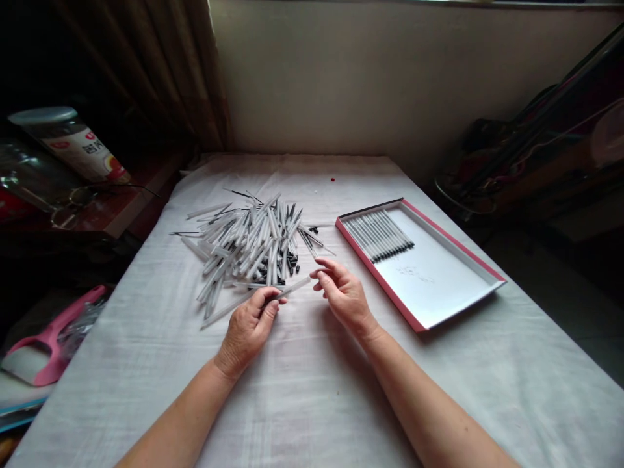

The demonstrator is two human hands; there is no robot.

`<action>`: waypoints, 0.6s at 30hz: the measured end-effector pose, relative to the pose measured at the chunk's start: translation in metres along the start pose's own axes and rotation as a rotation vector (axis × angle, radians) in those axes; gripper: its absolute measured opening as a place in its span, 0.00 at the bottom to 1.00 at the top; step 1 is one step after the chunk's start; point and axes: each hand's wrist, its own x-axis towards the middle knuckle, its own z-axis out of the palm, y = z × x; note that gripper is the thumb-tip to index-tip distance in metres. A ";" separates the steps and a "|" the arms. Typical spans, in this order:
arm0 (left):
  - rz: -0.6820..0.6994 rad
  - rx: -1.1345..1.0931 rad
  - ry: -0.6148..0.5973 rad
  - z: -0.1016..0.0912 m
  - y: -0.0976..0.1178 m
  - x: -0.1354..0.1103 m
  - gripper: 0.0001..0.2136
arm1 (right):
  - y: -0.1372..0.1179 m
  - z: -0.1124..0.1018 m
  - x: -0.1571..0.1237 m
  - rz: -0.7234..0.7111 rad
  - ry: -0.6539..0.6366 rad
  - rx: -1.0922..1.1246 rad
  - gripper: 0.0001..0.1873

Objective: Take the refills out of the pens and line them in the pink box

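Observation:
My left hand [251, 328] is closed around a clear pen barrel [296, 286], pinched between thumb and fingers and pointing right. The barrel's far end reaches the fingertips of my right hand [344, 296]. Those fingers are curled together near that end; whatever they pinch is too small to make out. Just beyond both hands lies a loose pile of pen barrels [244, 244], mostly clear or whitish, some dark. Small black caps or plugs [291, 265] are scattered at the pile's right side, and thin dark refills [308, 242] stick out there.
To the right, a shallow pink-edged box lid [419, 318] holds a neat row of black-ended pens [377, 235]. A pale cloth [292, 403] covers the table. At the left are a lidded jar [80, 146] and a pink-handled object [61, 338]. A tiny red bit [333, 180] lies toward the back.

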 end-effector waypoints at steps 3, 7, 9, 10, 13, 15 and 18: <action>-0.056 -0.084 0.011 -0.001 -0.001 0.000 0.09 | 0.009 0.004 0.025 -0.193 -0.080 -0.397 0.13; -0.084 -0.103 0.021 -0.001 -0.005 0.000 0.10 | 0.016 0.009 0.044 -0.307 -0.238 -0.774 0.13; -0.093 -0.097 0.024 0.000 -0.006 0.000 0.09 | 0.018 0.010 0.047 -0.328 -0.257 -0.803 0.10; -0.096 -0.094 0.029 0.001 -0.007 0.000 0.09 | 0.019 0.010 0.046 -0.327 -0.243 -0.780 0.08; -0.079 -0.065 0.057 0.002 -0.007 0.001 0.09 | 0.020 0.005 0.040 -0.239 -0.137 -0.579 0.08; -0.049 -0.019 0.071 0.002 -0.006 0.001 0.09 | 0.018 0.001 0.031 -0.108 -0.053 -0.364 0.07; -0.002 0.031 0.088 0.001 -0.005 0.001 0.09 | 0.013 -0.006 0.015 0.068 0.042 -0.041 0.08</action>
